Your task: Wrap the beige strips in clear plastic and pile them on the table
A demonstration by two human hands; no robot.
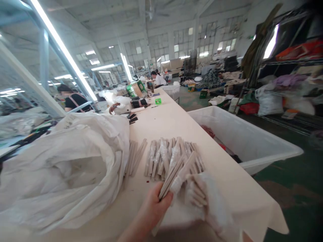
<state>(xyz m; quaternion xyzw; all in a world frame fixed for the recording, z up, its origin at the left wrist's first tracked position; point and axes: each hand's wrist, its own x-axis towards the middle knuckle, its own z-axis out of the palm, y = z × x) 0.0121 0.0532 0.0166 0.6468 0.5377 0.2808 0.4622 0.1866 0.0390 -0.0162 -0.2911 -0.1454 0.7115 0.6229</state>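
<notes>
My left hand (156,203), reaching in from the bottom, is closed around a small bundle of thin grey-beige strips (173,174) that point up and to the right. Beside it, my right hand (198,191) appears covered by a translucent plastic bag (218,201), its fingers curled. They seem to grip a pale, film-wrapped bundle (185,169) next to the left hand's strips, though the film blurs the contact. Just beyond both hands lies a row of strip bundles (164,153), several wrapped in clear plastic. Loose strips (135,156) lie to the left.
A large white sack (106,134) gapes open at the left on the pale table (161,117). Right of the table stands a white plastic bin (267,148) with some red cloth inside. Farther along are a green tray (157,101) and packages. People sit in the background; shelving stands right.
</notes>
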